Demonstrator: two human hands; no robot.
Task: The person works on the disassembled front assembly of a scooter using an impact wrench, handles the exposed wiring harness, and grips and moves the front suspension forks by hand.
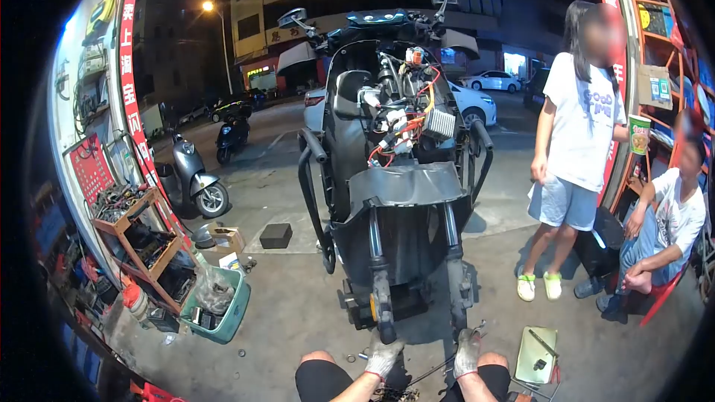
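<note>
A dark scooter (406,238) with its front panels off stands upright before me, its wires (406,126) and a finned metal part (440,125) exposed. Two fork legs reach down toward me. My left hand (383,355), in a whitish glove, is closed round the lower end of the left fork leg (381,290). My right hand (468,351), gloved too, is closed at the bottom of the right fork leg (456,283). Dark thin parts (402,391) lie on the ground between my knees.
A green tray (536,353) with small parts lies right; a green bin (240,304) and tool shelf (149,253) stand left. A black block (276,236) is on the floor. One person (585,119) stands at right, another (670,216) sits. A parked scooter (195,171) is farther back.
</note>
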